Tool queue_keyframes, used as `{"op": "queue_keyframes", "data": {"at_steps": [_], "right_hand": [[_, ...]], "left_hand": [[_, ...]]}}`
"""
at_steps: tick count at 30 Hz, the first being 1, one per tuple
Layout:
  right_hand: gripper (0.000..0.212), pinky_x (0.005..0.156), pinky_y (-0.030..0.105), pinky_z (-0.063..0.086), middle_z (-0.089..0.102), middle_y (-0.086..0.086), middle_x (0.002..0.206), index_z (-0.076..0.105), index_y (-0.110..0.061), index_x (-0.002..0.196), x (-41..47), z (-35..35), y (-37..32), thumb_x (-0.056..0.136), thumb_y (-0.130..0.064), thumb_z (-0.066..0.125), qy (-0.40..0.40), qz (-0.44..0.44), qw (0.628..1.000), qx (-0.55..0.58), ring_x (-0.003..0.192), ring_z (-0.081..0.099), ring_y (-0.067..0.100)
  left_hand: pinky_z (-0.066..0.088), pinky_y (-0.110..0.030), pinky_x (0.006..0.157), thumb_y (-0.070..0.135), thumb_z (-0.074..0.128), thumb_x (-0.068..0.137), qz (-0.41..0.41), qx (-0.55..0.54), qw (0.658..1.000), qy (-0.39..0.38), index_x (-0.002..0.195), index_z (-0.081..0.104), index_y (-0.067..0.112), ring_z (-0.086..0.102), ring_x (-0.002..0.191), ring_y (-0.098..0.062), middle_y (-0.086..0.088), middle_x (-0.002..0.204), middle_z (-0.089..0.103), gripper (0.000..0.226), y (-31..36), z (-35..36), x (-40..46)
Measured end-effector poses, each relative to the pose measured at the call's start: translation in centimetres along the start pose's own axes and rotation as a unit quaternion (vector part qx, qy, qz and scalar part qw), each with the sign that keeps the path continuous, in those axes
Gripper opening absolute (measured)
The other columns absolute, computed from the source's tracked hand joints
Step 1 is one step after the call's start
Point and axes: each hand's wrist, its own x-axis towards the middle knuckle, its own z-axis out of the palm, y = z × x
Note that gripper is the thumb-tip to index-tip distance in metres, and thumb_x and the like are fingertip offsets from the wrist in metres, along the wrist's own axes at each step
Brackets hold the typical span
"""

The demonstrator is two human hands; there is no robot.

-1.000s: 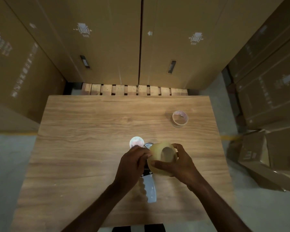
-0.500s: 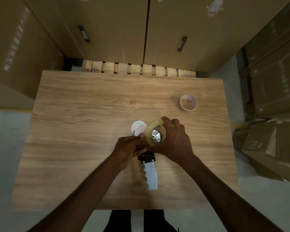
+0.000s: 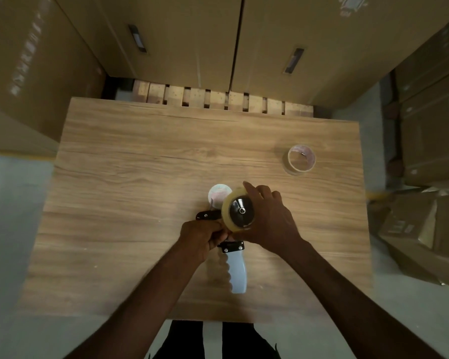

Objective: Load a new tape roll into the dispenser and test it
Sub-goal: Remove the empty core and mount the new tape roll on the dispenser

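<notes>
A tape dispenser (image 3: 235, 268) with a pale handle and black metal frame lies on the wooden table (image 3: 140, 164), handle toward me. A yellowish tape roll (image 3: 227, 216) sits on the dispenser's black hub, whose centre screw shows. My right hand (image 3: 270, 218) wraps around the right side of the roll, fingers over its top. My left hand (image 3: 200, 235) is closed on the dispenser frame just left of and below the roll. A black arm of the frame sticks out to the left above my left hand.
A near-empty tape core (image 3: 301, 159) stands on the table at the right. A small round whitish disc (image 3: 218, 194) lies just beyond the dispenser. Large cardboard boxes (image 3: 296, 47) surround the table, with a wooden pallet (image 3: 218, 99) behind it.
The roll went from held loose above the dispenser to seated on the hub. My right hand shifted around its right side; my left hand stays on the frame.
</notes>
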Motion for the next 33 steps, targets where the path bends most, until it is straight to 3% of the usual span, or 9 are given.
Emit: {"op": "queue_keyframes", "data": {"at_steps": [5, 10, 13, 17, 21, 24, 26, 28, 33], "right_hand": [[0.138, 0.105, 0.039, 0.044, 0.050, 0.004, 0.152, 0.030, -0.017, 0.164, 0.4, 1.0, 2.2, 0.051, -0.058, 0.098, -0.021, -0.022, 0.998, 0.053, 0.133, 0.049, 0.029], [0.052, 0.101, 0.003, 0.040, 0.069, 0.006, 0.142, 0.063, -0.015, 0.146, 1.1, 0.1, 3.8, 0.100, -0.038, 0.069, 0.032, 0.000, 0.971, 0.236, 0.128, 0.062, 0.007], [0.029, 0.105, 0.011, 0.046, 0.073, 0.006, 0.135, 0.075, -0.013, 0.131, 1.6, -0.1, 4.1, 0.104, -0.017, 0.066, 0.050, 0.039, 0.957, 0.282, 0.128, 0.066, 0.014], [0.022, 0.105, 0.029, 0.054, 0.079, 0.004, 0.124, 0.080, -0.012, 0.121, 2.1, -0.1, 3.4, 0.102, -0.017, 0.069, 0.057, 0.065, 0.945, 0.315, 0.118, 0.071, 0.011], [0.020, 0.083, 0.011, 0.050, 0.082, -0.003, 0.108, 0.086, -0.009, 0.106, 2.4, -0.3, 3.2, 0.102, -0.020, 0.070, 0.066, 0.062, 0.951, 0.295, 0.101, 0.073, 0.002], [0.045, 0.071, 0.032, 0.054, 0.081, 0.014, 0.082, 0.075, 0.004, 0.078, 3.2, -0.1, 3.7, 0.102, -0.034, 0.067, 0.054, 0.061, 0.957, 0.277, 0.076, 0.067, -0.001], [0.059, 0.070, 0.041, 0.055, 0.077, 0.024, 0.083, 0.066, 0.007, 0.075, 3.7, -0.2, 3.8, 0.096, -0.048, 0.064, 0.046, 0.065, 0.957, 0.281, 0.072, 0.061, 0.004], [0.064, 0.067, 0.039, 0.053, 0.072, 0.009, 0.069, 0.063, 0.008, 0.075, 4.2, -0.1, 4.0, 0.091, -0.053, 0.061, 0.033, 0.066, 0.955, 0.287, 0.069, 0.055, 0.006], [0.048, 0.069, 0.029, 0.044, 0.069, 0.008, 0.066, 0.071, 0.007, 0.077, 4.5, -0.4, 3.8, 0.100, -0.035, 0.069, 0.025, 0.046, 0.958, 0.282, 0.070, 0.053, 0.002]], "left_hand": [[0.060, -0.026, 0.049, -0.012, 0.071, 0.082, 0.028, 0.014, 0.998, 0.048, 0.083, 0.064, -0.004, 0.067, 0.065, -0.024, -0.017, 0.079, 0.069, 0.011, -0.7, 1.3, -0.5], [0.061, -0.039, 0.079, -0.009, 0.074, 0.081, 0.024, 0.038, 0.998, 0.050, 0.066, 0.059, -0.003, 0.064, 0.056, -0.021, -0.011, 0.052, 0.066, 0.022, -0.5, 1.2, 0.3], [0.061, -0.045, 0.087, -0.006, 0.073, 0.081, 0.050, 0.074, 0.995, 0.044, 0.067, 0.061, 0.003, 0.069, 0.063, -0.024, -0.002, 0.043, 0.065, 0.021, -0.1, 0.9, 0.7], [0.060, -0.058, 0.081, -0.015, 0.077, 0.070, 0.080, 0.075, 0.991, 0.079, 0.058, 0.062, -0.002, 0.071, 0.056, -0.030, -0.015, 0.048, 0.066, 0.023, 0.0, 1.4, 0.8], [0.062, -0.046, 0.062, -0.021, 0.071, 0.073, 0.092, 0.056, 0.991, 0.076, 0.065, 0.060, -0.001, 0.064, 0.054, -0.029, -0.022, 0.067, 0.066, 0.025, 0.0, 1.8, 0.5], [0.062, -0.038, 0.050, -0.019, 0.071, 0.075, 0.104, 0.064, 0.989, 0.085, 0.069, 0.063, -0.003, 0.064, 0.055, -0.027, -0.020, 0.068, 0.065, 0.019, 0.2, 1.9, 0.4], [0.063, -0.041, 0.059, -0.016, 0.074, 0.074, 0.108, 0.079, 0.987, 0.089, 0.073, 0.066, -0.005, 0.066, 0.051, -0.025, -0.019, 0.064, 0.066, 0.013, 0.3, 1.8, 0.6], [0.063, -0.049, 0.073, -0.014, 0.079, 0.068, 0.110, 0.096, 0.985, 0.093, 0.067, 0.067, -0.004, 0.071, 0.056, -0.029, -0.018, 0.059, 0.068, 0.015, 0.3, 1.8, 1.0], [0.063, -0.053, 0.072, -0.011, 0.082, 0.058, 0.128, 0.151, 0.973, 0.117, 0.055, 0.067, 0.003, 0.076, 0.064, -0.036, -0.020, 0.057, 0.071, 0.020, -0.3, 1.6, 1.2]]}}
